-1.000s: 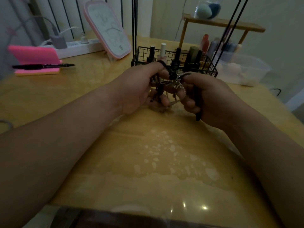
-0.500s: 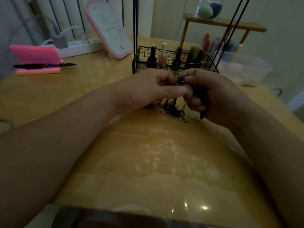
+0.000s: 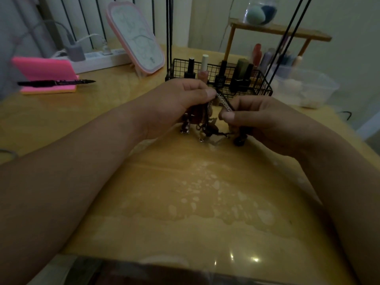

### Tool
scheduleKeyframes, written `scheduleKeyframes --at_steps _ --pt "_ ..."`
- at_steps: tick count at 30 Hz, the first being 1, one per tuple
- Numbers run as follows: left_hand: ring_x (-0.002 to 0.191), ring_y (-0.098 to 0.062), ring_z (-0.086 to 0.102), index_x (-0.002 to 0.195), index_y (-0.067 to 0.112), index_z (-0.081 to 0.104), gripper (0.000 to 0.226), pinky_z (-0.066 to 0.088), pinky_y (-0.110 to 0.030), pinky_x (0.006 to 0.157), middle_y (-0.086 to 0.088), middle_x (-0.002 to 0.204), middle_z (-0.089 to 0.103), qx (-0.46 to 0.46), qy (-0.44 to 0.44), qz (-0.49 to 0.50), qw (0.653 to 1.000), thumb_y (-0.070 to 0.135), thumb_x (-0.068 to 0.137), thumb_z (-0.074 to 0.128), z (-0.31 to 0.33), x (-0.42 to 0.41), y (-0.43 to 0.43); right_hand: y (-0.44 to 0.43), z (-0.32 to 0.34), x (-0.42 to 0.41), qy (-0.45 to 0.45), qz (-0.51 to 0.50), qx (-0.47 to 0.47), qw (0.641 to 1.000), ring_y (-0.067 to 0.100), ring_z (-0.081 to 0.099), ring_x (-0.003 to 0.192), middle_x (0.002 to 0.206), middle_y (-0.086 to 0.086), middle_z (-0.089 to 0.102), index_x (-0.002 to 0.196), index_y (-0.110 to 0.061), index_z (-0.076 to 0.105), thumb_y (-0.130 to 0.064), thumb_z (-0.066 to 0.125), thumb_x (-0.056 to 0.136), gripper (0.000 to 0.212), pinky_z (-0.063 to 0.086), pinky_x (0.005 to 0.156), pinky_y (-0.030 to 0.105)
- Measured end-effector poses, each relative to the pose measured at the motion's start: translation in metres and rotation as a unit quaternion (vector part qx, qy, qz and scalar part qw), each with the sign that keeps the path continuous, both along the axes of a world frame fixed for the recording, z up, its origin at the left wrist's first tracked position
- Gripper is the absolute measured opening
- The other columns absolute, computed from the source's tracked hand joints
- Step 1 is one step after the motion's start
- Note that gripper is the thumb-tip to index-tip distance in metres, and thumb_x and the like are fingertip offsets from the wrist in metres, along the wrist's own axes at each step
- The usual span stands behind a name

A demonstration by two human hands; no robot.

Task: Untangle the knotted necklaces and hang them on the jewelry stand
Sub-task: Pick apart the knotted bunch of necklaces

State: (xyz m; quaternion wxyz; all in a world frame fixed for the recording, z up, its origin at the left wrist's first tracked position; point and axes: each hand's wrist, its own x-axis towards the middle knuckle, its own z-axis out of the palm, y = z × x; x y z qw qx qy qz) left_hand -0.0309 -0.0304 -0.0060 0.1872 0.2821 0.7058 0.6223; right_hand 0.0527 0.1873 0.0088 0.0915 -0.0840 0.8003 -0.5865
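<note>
Both hands have pulled apart since half a second ago. Back then they were pressed close over the knot, and now a short bit of silver chain (image 3: 224, 101) shows, stretched tight between them.

Closest to the person, the counter (image 3: 185, 202) is shiny, with pale spots on it. Past that, the left hand (image 3: 181, 101) pinches the top end of the chain with its thumb and a finger. The right hand (image 3: 263, 122) pinches the low end, and its grip is clamped on a dark cord too. The rest of the necklaces (image 3: 207, 128) hang in a dark clump under and between the hands, just over the counter. I cannot tell if the ends touch it.

What could go wrong? If the hands pull harder, the knot may get tighter, or the thin chain may snap. If one pinch slips, the clump may drop and tangle again. The room is dim, so it is hard to see which loop goes where.

The clump also hangs lower and looser than it did before.

Behind the hands a wire basket (image 3: 265, 87) holds small bottles (image 3: 190, 68). Thin black rods (image 3: 169, 27) go up from it. They may be the stand — I cannot tell. Nothing hangs there yet.
</note>
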Motion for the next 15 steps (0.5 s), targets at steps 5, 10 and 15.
scheduleKeyframes --at_steps 5,10,15 --pt "0.078 -0.011 0.063 0.099 0.02 0.072 0.012 0.055 -0.026 0.072 -0.002 0.097 0.069 0.013 0.0 0.036 0.999 0.021 0.104 0.061 0.0 -0.001 0.0 -0.002 -0.004 -0.004 0.029 -0.031 -0.09 0.995 0.029 0.056 0.088 0.083 0.006 0.062 0.089 -0.012 0.068 -0.013 0.072 0.086 0.005 0.054 0.082 0.031" --pt "0.084 -0.015 0.068 0.111 0.01 0.066 0.016 0.055 -0.028 0.071 -0.009 0.102 0.072 0.054 -0.027 0.05 0.997 0.019 0.108 0.053 0.0 0.0 0.003 -0.009 -0.005 -0.004 0.018 -0.048 -0.107 0.993 0.019 0.062 0.069 0.075 0.002 0.061 0.099 -0.006 0.065 0.0 0.062 0.094 0.008 0.058 0.069 0.029" --pt "0.09 -0.024 0.073 0.135 -0.004 0.055 0.035 0.056 -0.032 0.067 -0.018 0.11 0.07 0.129 -0.095 0.048 0.986 0.019 0.111 0.046 0.002 0.002 0.005 -0.011 -0.006 -0.004 0.004 -0.073 -0.088 0.993 0.018 0.06 0.061 0.084 0.007 0.06 0.107 -0.008 0.064 -0.002 0.062 0.096 0.013 0.054 0.057 0.029"
